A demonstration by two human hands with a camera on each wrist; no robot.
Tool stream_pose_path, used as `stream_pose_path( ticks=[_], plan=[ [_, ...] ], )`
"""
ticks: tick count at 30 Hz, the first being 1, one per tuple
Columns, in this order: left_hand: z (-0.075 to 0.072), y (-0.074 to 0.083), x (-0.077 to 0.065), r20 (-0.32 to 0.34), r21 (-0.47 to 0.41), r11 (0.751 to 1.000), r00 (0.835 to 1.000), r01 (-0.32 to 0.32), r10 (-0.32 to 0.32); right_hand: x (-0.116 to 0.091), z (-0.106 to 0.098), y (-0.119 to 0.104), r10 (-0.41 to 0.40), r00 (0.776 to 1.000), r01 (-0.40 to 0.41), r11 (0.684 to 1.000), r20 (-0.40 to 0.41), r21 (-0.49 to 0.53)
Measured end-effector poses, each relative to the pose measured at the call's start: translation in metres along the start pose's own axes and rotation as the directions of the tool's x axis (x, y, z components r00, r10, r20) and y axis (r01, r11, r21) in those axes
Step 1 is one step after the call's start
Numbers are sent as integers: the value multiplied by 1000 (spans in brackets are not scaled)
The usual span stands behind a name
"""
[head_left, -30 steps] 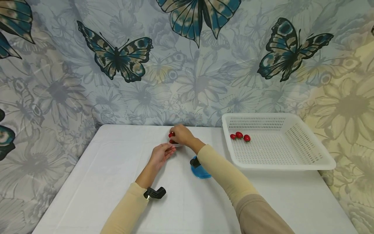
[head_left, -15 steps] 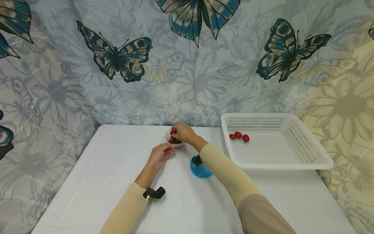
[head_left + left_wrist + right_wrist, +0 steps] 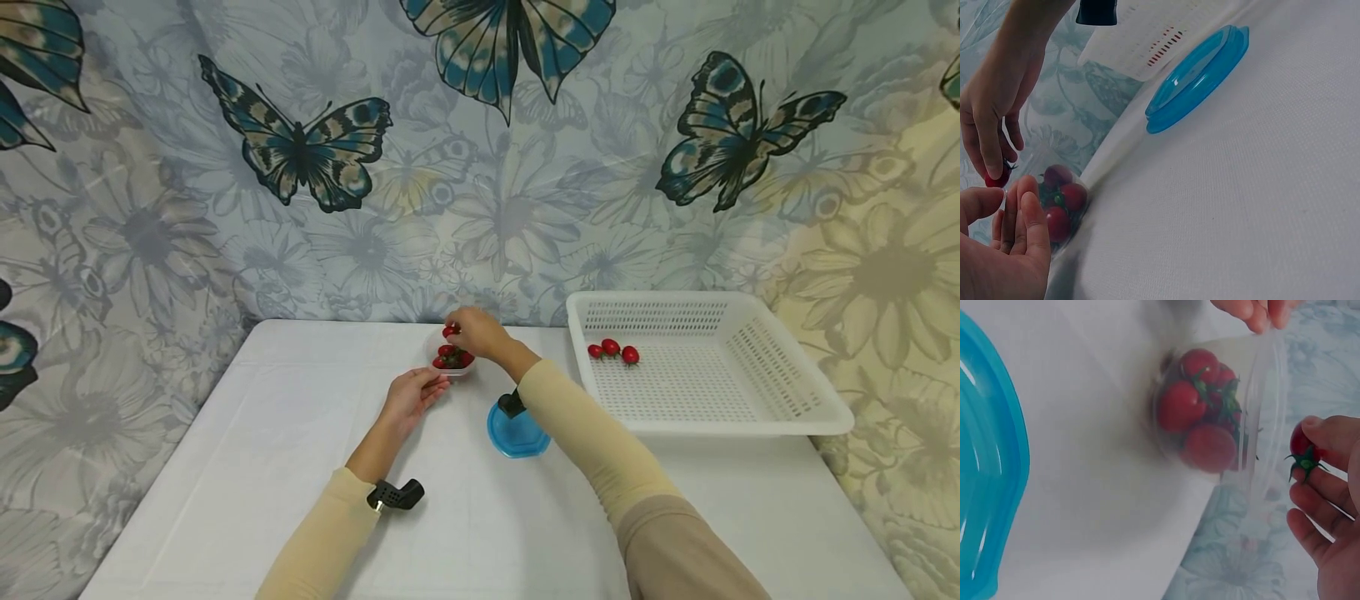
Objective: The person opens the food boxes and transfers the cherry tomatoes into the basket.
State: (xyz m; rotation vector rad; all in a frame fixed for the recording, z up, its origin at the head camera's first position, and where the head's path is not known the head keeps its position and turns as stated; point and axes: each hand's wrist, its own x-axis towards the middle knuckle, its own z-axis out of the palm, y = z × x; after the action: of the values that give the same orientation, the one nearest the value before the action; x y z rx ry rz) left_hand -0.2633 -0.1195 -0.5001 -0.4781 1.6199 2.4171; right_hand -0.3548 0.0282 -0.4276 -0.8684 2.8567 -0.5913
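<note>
My right hand (image 3: 482,335) pinches a red cherry tomato (image 3: 1300,440) with a green calyx between thumb and fingers, just above the mouth of a small clear plastic container (image 3: 1264,394). Several more cherry tomatoes (image 3: 1209,448) with green calyxes lie inside that container. On its near side, my left hand (image 3: 409,402) holds the rim between thumb and fingertips, as the right wrist view shows. A blue lid (image 3: 517,435) lies on the white table nearer to me, below my right wrist.
A white perforated plastic basket (image 3: 712,375) stands at the back right of the table (image 3: 247,467). In its left part lie 3 cherry tomatoes (image 3: 611,347). A butterfly-patterned cloth (image 3: 517,217) hangs right behind the table's far edge.
My right hand has risen away from the container with a cherry tomato, uncovering the tomatoes inside. More of the blue lid shows as the right forearm shifted right. The left hand stays put.
</note>
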Motion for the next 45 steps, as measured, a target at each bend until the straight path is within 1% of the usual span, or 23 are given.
stream_pose_path(
  ticks=[10,18,26,29,35,41,45],
  plan=[
    [1,0,1,-13,2,1000,1000,-12,12,-3,-12,10,-24,999,24,1000,-34,-11],
    [2,-1,0,-18,-2,1000,1000,-11,11,-5,-21,19,-9,999,7,999,-44,-46],
    [2,2,0,-20,-2,1000,1000,-2,2,-6,-35,27,-12,996,5,997,-89,-75],
    [2,2,0,-17,0,1000,1000,-1,1,-7,-40,31,-2,995,-6,996,-96,-85],
    [1,1,1,-17,-1,1000,1000,-7,7,-8,-52,35,50,996,-54,997,-74,-51],
    [0,0,1,-16,2,1000,1000,0,0,-12,-68,37,46,995,-52,997,-91,-60],
    [1,0,0,-13,4,1000,1000,3,-3,-15,-78,42,66,995,-70,996,-78,-49]
  ],
)
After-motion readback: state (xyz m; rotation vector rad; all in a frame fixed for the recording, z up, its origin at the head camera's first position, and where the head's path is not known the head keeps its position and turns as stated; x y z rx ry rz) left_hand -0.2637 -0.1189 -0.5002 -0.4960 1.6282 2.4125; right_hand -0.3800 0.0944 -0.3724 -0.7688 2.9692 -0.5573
